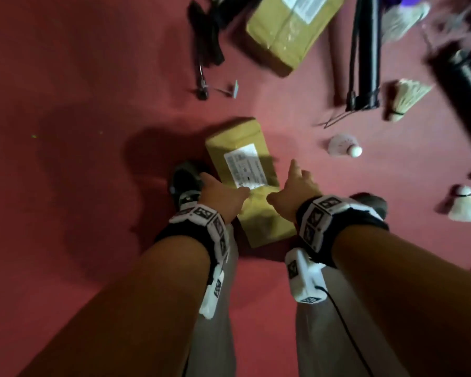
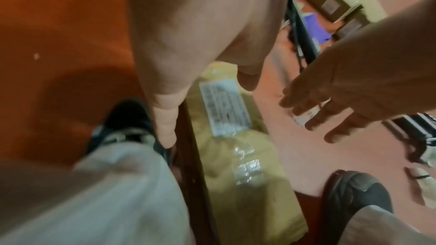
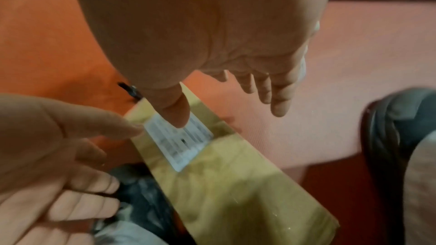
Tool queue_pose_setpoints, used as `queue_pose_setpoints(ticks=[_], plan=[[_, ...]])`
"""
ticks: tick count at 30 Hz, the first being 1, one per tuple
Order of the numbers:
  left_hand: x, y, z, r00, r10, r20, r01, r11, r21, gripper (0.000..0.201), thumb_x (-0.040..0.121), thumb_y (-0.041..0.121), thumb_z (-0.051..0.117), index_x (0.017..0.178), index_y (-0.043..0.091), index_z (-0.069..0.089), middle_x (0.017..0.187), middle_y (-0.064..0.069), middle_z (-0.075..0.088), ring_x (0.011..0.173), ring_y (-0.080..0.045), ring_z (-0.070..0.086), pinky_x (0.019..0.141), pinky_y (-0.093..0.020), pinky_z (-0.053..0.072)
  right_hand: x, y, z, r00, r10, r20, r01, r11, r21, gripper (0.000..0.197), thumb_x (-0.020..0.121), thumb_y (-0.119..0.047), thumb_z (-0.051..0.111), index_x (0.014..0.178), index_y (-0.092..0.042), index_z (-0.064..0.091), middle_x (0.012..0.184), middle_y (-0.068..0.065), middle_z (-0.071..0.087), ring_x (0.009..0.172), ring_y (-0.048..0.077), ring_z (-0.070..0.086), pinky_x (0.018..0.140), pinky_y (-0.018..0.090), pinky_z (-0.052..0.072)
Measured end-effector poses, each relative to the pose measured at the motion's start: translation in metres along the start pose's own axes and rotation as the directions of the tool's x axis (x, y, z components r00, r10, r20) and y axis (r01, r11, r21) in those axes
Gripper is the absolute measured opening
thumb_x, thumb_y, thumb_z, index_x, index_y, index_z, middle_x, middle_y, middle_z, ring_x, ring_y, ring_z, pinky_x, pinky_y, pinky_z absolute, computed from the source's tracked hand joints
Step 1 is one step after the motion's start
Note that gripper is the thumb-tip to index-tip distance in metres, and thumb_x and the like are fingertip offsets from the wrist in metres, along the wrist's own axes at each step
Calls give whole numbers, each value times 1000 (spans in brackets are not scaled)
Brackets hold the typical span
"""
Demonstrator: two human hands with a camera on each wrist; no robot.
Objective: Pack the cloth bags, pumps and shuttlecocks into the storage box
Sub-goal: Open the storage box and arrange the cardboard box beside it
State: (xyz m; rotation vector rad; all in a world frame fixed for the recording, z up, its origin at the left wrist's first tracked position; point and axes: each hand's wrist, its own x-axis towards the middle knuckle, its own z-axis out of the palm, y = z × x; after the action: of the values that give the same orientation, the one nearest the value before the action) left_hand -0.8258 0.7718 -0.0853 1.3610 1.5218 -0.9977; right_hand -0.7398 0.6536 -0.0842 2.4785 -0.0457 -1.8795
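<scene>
Red floor (image 1: 79, 77) fills the view, gear scattered on it ahead of both hands. Biggest item near the hands: a long yellow parcel (image 1: 245, 170) with a white label (image 1: 246, 167), flat on the floor directly under and between them, lying between the person's two shoes; could be a packed pump, can't tell. A second, similar parcel (image 1: 286, 31) sits well beyond the hands, and black tripod legs (image 1: 365, 50) stand forward of the right hand. Left hand (image 1: 223, 194) is at the parcel's left edge, fingers extended and relaxed, thumb over the label, holding nothing. Right hand (image 1: 297, 189) hovers by the right edge, fingers spread and straight, also empty. My read: two hands are used because the parcel is long, each coming down one side to clamp and lift; no grip is made yet. Shuttlecocks are still loose on the floor: a stacked bundle (image 1: 405, 99) forward and right of the right hand, a white shuttlecock (image 1: 344, 145) just ahead and right of it, another shuttlecock (image 1: 465, 205) well off to the right. Storage box isn't clearly in view; no cloth bags identifiable.
</scene>
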Motion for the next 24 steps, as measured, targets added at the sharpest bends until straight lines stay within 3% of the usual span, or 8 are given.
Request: queue_pose_setpoints(ticks=[4, 7, 9, 11, 15, 19, 22, 24], plan=[[42, -22, 32, 997, -70, 23, 72, 995, -68, 100, 78, 37, 75, 150, 6, 12, 128, -8, 56, 114, -27, 55, 96, -33, 44, 52, 12, 39, 993, 12, 116, -33, 983, 182, 112, 73, -38, 68, 153, -22, -8, 152, 12, 31, 132, 34, 41, 107, 47, 39], [36, -23, 47, 998, -64, 19, 66, 987, -149, 83, 74, 34, 77, 138, 9, 30, 115, -2, 57, 102, -23, 56, 93, -33, 47, 51, 15, 47, 985, -49, 162, -7, 945, 327, 101, 59, -48, 70, 147, -24, 25, 127, 10, 60, 110, 29, 60, 95, 44, 49], [13, -12, 51, 999, -22, -41, 16, 989, -149, 87, 64, 41, 78, 133, 11, 36, 115, -1, 57, 102, -23, 57, 94, -33, 47, 38, 22, 39, 992, -48, 113, 0, 918, 396, 93, 47, -54, 65, 133, -31, 39, 119, 6, 62, 104, 27, 62, 93, 42, 51], [-20, 7, 45, 996, 34, -80, -44, 991, -128, 95, 49, 50, 72, 129, 14, 39, 122, -4, 58, 108, -25, 58, 96, -40, 49, 12, 30, 17, 996, -44, 83, 5, 906, 423, 87, 48, -55, 63, 130, -35, 41, 118, 6, 60, 105, 28, 61, 94, 42, 50], [-99, 55, 25, 984, 158, -86, -164, 984, -75, 104, 41, 61, 70, 129, 15, 38, 123, -4, 56, 111, -26, 58, 96, -43, 49, -54, 47, -51, 996, -88, -6, 80, 870, 487, 87, 51, -57, 61, 133, -40, 40, 117, 4, 62, 105, 28, 61, 94, 42, 50], [-201, 133, 2, 909, 385, -161, -390, 921, 2, 106, 38, 64, 78, 129, 22, 42, 118, 4, 62, 109, -18, 62, 97, -36, 49, -144, 61, -145, 974, -152, -167, 223, 776, 590, 82, 60, -54, 56, 137, -54, 28, 119, -1, 64, 107, 24, 63, 94, 40, 52], [-319, 201, -21, 802, 585, -116, -585, 810, 45, 125, 53, 49, 88, 148, 11, 16, 133, -4, 52, 124, -21, 49, 105, -31, 39, -242, 81, -222, 923, -134, -361, 358, 645, 676, 92, 57, -56, 56, 140, -61, 15, 124, -3, 62, 107, 17, 64, 94, 35, 52], [-409, 235, -34, 718, 691, -85, -684, 723, 103, 135, 58, 47, 88, 153, 10, 0, 146, -14, 37, 135, -28, 37, 110, -36, 32, -319, 97, -266, 868, -111, -483, 459, 550, 698, 89, 59, -52, 58, 138, -62, 19, 121, -5, 62, 104, 14, 64, 93, 33, 53]])
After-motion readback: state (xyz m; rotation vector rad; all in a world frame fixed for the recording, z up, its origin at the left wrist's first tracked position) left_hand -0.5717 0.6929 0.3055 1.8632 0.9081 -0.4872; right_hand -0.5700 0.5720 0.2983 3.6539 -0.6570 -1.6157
